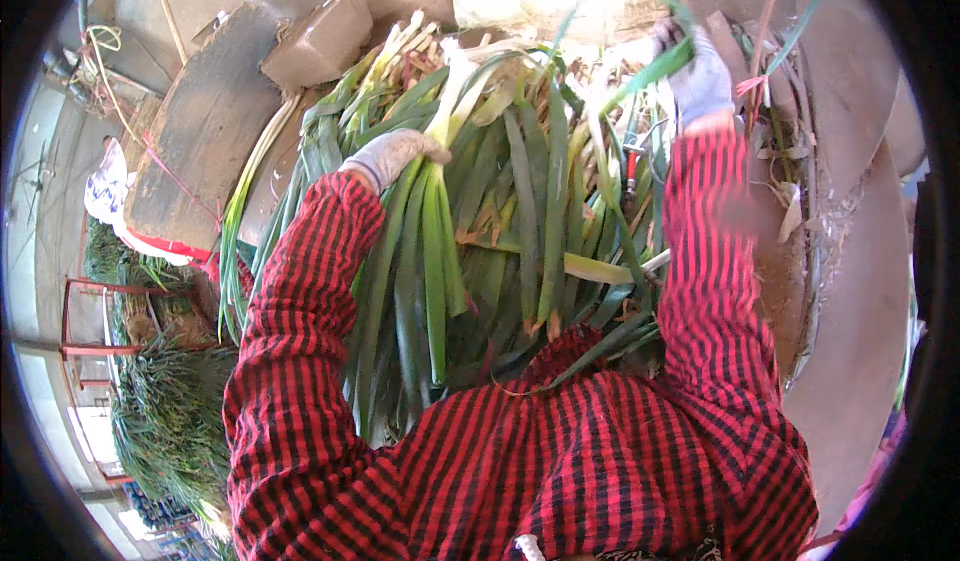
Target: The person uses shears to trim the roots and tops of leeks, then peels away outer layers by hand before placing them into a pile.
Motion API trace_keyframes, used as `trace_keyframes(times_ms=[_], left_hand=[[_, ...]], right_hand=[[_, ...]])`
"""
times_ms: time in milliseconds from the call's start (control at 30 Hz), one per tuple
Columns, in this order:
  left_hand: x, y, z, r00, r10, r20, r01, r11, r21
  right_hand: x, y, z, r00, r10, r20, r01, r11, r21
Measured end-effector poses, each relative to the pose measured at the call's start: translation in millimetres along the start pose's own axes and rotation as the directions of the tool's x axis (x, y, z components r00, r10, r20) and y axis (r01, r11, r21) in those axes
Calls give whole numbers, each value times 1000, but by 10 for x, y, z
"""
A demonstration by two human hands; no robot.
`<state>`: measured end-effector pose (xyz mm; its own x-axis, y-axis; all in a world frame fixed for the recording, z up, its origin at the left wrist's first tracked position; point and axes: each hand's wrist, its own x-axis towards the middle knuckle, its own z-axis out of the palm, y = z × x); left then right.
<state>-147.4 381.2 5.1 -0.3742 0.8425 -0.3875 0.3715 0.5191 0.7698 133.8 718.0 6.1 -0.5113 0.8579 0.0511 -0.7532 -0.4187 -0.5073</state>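
My left hand (397, 157), in a pale work glove, is closed around the stalk of a large green onion or leek (448, 115). Its white root end points away from me and its green leaves hang towards my body. Farther out on the right, my gloved right hand (697, 81) grips a curling green leaf (664, 62); its fingers are partly hidden and blurred. Beneath both hands spreads a thick heap of long green leaves (495, 201), with pale root ends at the far side. One loose stalk (596, 268) lies crosswise on the heap.
A slim fitting with a red part (631, 169) stands among leaves near my right forearm. At left are a dark curved board (206, 126), a brownish block (319, 43) and thin stalks (251, 186). Bundled greens (176, 403) fill a red-framed rack (101, 349). Pink-tied cords (752, 85) hang at right.
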Motion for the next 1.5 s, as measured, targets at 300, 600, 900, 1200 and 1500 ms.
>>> trace_keyframes(times_ms=[300,600,900,1200,1500], left_hand=[[-612,564,116,979,-157,132,158,987,-1],[-1169,406,565,965,-256,56,244,955,166],[-1842,655,439,925,-303,228,373,839,-396],[-2375,460,489,916,-353,190,397,867,-302],[-3239,176,579,871,-479,110,485,873,-40]], right_hand=[[-1262,1865,413,665,739,-109,-747,656,-110],[-1767,2839,610,694,715,-84,-691,695,198],[-894,2102,500,882,292,371,-427,828,363],[-104,2279,-22,894,441,81,-448,890,91],[926,2592,-329,949,195,-248,-314,517,-796]])
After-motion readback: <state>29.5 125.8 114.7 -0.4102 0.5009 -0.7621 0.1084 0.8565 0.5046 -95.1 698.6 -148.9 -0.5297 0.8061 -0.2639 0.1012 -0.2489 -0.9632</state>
